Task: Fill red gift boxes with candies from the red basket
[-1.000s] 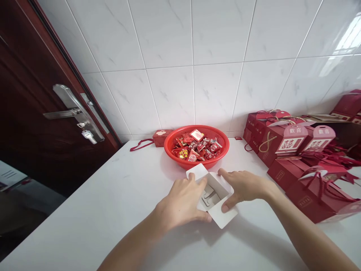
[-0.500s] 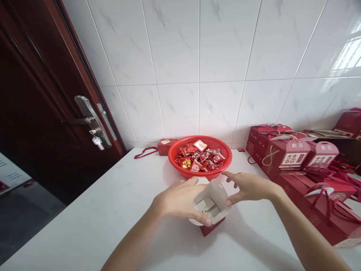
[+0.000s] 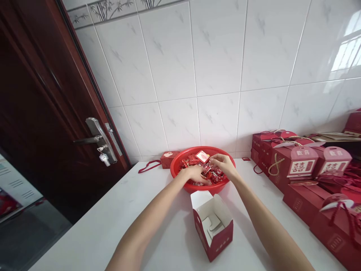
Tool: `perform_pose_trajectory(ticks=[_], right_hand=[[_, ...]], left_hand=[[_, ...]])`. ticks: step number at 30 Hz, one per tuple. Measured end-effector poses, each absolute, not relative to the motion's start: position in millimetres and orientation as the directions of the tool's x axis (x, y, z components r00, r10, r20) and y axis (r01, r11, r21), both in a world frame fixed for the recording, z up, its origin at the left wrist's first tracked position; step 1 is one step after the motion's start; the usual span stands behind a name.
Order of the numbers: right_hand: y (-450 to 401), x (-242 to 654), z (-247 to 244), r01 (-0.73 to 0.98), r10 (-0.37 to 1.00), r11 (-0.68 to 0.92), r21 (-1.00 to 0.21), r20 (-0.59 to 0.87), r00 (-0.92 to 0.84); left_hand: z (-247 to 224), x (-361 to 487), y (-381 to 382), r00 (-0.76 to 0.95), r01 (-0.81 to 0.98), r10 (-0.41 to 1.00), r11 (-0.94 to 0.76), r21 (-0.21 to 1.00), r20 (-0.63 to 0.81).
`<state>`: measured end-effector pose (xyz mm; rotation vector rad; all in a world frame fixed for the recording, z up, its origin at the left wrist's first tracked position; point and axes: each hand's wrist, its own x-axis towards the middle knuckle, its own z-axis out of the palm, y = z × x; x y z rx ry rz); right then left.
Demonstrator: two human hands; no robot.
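A red plastic colander [image 3: 177, 160] by the wall holds many wrapped candies [image 3: 218, 175], mostly red. Both my hands reach into it. My left hand [image 3: 197, 174] lies low over the candies, its fingers stretched and apart. Just to the right, my right hand [image 3: 224, 164] dips over the rim with bent, parted fingers; its fingertips are partly lost among the wrappers. I see no candy clearly held in either hand. Nearer to me, between my forearms, stands a small dark red carton [image 3: 216, 244] with a white inside. Its top flaps are up and only folded bottom flaps show within.
Several red gift boxes [image 3: 300, 163] with handles stand along the right side. A small red box [image 3: 168, 159] with a ribbon [image 3: 149, 166] sits left of the colander. A little red piece [image 3: 246, 159] lies by the wall. At the left is a dark door [image 3: 42, 94].
Both hands have let go of the carton and moved forward into the colander. The carton now stands alone with its flaps raised. The view has tilted up a little.
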<state>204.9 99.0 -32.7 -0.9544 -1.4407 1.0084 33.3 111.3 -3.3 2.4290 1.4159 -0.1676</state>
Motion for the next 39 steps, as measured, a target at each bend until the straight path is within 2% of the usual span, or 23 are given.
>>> perform_pose_trajectory(ticks=[2,6,9,14,17,22,27,31,33,36,39], right_hand=[[105,207,-39,0.016,0.952,0.301,-0.954,0.299,-0.069],[108,213,-43,0.004,0.954,0.295,-0.955,0.295,-0.051],[108,213,-44,0.006,0.952,0.301,-0.954,0.300,-0.053],[107,211,-45,0.016,0.951,0.306,-0.952,0.305,-0.053],[106,211,-44,0.032,0.951,0.307,-0.951,0.304,-0.061],[102,212,-43,0.079,0.950,0.306,-0.949,0.299,-0.086],[101,209,-44,0.188,0.954,0.291,-0.938,0.269,-0.132],[103,205,-47,0.425,0.952,0.305,-0.852,0.258,-0.167],[104,204,-49,0.484,0.951,0.307,-0.820,0.250,-0.180],[107,205,-51,0.467,0.951,0.305,-0.830,0.237,-0.198],[108,205,-51,0.391,0.949,0.307,-0.868,0.247,-0.198]], left_hand=[[-14,46,113,0.490,0.872,0.827,-0.461,0.166,-0.276],[-29,57,112,0.463,0.885,0.860,-0.436,0.163,-0.213],[-33,55,115,0.471,0.878,0.856,-0.429,0.212,-0.215],[-32,41,124,0.474,0.851,0.853,-0.382,0.360,-0.217],[-34,34,129,0.433,0.818,0.896,-0.346,0.460,-0.096],[-37,29,135,0.272,0.728,0.949,-0.311,0.610,0.159],[-32,32,132,0.167,0.573,0.951,-0.308,0.759,0.260],[-28,36,129,0.239,0.421,0.927,-0.368,0.829,0.289],[-28,36,128,0.311,0.318,0.892,-0.423,0.848,0.328],[-30,36,128,0.388,0.189,0.843,-0.469,0.863,0.373],[-31,35,129,0.411,0.125,0.839,-0.439,0.890,0.356]])
